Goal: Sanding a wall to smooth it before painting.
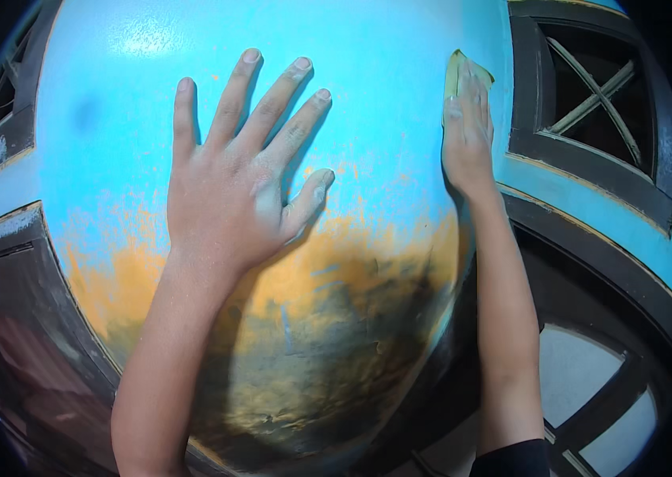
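A painted wall (371, 119) stands before me, bright blue above, with worn orange and dark, stained patches lower down. My left hand (228, 191) lies flat on the blue part, fingers spread, with pale dust on the fingers and thumb. To its right, near the wall's right edge, my right hand (470, 131) presses a folded yellow-green sheet (454, 80), perhaps sandpaper, against the wall. The sheet shows past the fingertips and along the left side of that hand; the rest is hidden under the fingers.
At the right is a dark-framed opening (526, 89) with crossed bars (595, 89), above a dark door frame (598, 262). On the left are a dark door panel (20, 334) and another framed opening. A wall edge runs down beside my right forearm.
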### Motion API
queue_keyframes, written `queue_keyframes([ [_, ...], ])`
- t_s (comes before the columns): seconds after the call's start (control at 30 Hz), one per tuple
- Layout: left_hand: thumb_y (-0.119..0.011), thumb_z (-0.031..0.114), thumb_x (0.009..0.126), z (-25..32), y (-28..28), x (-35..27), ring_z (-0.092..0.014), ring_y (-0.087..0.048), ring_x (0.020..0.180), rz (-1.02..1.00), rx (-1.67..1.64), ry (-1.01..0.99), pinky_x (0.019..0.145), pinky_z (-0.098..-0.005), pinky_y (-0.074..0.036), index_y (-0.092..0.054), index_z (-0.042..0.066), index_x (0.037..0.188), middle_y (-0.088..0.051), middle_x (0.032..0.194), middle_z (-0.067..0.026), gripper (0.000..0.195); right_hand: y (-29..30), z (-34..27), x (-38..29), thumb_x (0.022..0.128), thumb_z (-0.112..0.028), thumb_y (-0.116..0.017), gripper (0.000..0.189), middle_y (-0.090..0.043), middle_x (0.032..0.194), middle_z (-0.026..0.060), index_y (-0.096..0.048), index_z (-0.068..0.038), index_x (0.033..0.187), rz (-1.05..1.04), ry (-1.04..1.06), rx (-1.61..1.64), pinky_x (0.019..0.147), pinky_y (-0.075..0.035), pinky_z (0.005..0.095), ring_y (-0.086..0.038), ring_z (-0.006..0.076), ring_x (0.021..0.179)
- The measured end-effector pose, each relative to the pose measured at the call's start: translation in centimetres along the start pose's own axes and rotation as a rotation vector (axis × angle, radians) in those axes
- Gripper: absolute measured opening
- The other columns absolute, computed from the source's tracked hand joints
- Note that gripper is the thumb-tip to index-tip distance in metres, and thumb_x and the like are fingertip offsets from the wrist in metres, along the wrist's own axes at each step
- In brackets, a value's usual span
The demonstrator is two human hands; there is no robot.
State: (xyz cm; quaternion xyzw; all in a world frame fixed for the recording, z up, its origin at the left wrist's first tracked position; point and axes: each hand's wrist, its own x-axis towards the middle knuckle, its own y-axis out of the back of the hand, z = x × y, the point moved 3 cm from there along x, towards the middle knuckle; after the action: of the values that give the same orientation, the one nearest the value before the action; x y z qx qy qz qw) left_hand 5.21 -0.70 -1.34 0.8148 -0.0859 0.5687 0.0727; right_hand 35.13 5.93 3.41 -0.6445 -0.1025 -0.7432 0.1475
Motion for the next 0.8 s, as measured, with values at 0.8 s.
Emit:
queue_keyframes([
  [0.8, -0.066, 0.052, 0.095, -0.1, -0.1, -0.4, -0.028, -0.030, 0.161, -0.013, 0.007, 0.021, 0.130, -0.0640, -0.015, -0.059, 0.031, 0.154, -0.044, 0.169, 0.0051, 0.063, 0.9, -8.0, -10.9, 0.105, -0.035, -0.050, 0.075, -0.027, 0.175, 0.0225, -0.028, 0.000, 0.168, -0.290, 0.073, 0.029, 0.129, -0.014, 0.0632, -0.023, 0.0465, 0.161],
])
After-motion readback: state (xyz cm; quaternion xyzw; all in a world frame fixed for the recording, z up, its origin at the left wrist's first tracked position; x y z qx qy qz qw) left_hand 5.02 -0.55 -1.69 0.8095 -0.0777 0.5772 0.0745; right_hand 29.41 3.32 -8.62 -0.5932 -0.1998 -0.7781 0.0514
